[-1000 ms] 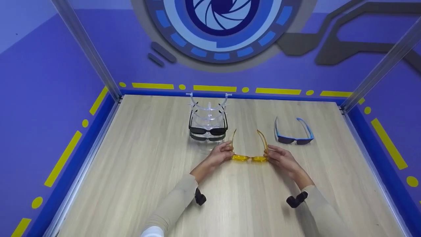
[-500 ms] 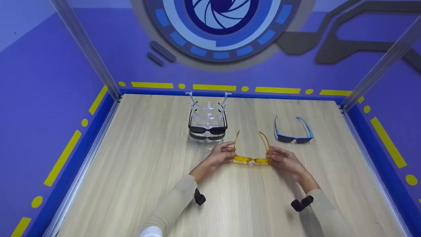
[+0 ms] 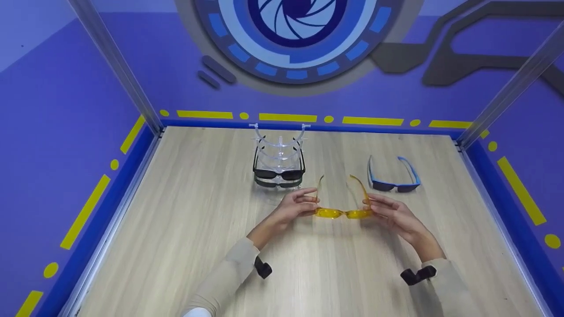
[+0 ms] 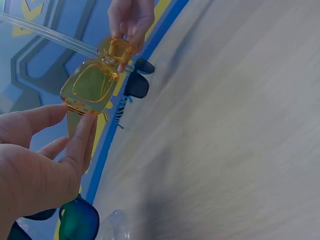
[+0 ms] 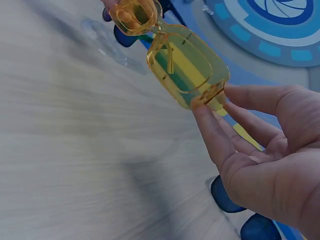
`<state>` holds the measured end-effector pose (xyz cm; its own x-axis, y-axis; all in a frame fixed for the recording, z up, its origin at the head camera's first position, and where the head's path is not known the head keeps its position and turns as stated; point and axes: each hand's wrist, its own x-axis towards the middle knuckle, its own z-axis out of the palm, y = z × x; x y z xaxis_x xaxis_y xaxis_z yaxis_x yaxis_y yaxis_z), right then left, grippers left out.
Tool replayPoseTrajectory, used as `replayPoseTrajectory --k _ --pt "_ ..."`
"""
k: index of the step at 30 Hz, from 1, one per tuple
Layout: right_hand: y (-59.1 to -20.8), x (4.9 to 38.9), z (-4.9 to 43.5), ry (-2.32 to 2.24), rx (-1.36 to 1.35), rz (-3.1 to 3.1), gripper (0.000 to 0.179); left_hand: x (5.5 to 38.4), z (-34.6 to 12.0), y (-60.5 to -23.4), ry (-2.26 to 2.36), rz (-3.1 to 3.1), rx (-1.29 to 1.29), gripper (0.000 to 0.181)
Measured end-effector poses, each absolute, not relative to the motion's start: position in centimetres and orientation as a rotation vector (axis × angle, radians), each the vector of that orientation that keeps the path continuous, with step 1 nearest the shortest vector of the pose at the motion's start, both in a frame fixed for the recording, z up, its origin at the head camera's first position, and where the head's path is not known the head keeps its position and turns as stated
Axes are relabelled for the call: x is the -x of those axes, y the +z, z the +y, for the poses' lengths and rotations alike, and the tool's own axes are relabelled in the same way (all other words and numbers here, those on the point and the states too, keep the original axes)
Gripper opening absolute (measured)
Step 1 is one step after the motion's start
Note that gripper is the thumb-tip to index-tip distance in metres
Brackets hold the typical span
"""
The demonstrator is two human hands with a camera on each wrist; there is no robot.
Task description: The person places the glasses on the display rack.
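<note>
Lifted a bit higher now and shifted to the right compared with a moment ago: the see-through yellow plastic glasses [image 3: 343, 213], up off the pale wooden counter [image 3: 176, 246]. Arms of the glasses spread open, pointing away. Looks like a pair picked up and carried, not set down anywhere yet.

Left hand [image 3: 294, 206]: grip pinching the left end of the yellow glasses between thumb and fingers. Right hand [image 3: 394, 214]: grip pinching the right end the same way, other fingers loose.

Largest to smallest, counted:

One wooden counter, with blue and yellow edges.

One clear plastic glasses stand [image 3: 279, 145], well back on the counter, with a few curved holders.

Three pairs of glasses in all: one pair of black sunglasses [image 3: 278, 175] sitting on the stand, one pair of blue-framed sunglasses [image 3: 393, 180] lying on the counter to the right, and the yellow pair in the air between both hands.

Two hands, two pale sleeves.
</note>
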<state>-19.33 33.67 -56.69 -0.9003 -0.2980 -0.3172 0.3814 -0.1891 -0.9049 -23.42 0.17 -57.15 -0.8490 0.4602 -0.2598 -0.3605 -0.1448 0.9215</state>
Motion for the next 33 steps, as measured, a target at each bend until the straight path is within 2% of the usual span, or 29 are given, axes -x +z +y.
replayPoseTrajectory --k 5,11,27,33 --pt "-55.9 18.9 33.9 -2.23 -0.039 1.536 0.043 23.2 -0.1 -56.1 2.03 1.6 -0.146 0.055" --pt "-55.1 18.3 34.1 -2.293 0.028 1.472 0.041 22.7 -0.2 -55.0 2.023 1.607 -0.19 0.054" --pt "-52.2 17.2 32.9 -2.279 0.132 1.551 0.04 22.0 -1.9 -51.7 2.031 1.624 -0.326 0.052" --pt "-51.2 17.4 32.0 -2.201 0.149 1.636 0.047 22.3 -2.9 -50.8 2.023 1.666 -0.334 0.049"
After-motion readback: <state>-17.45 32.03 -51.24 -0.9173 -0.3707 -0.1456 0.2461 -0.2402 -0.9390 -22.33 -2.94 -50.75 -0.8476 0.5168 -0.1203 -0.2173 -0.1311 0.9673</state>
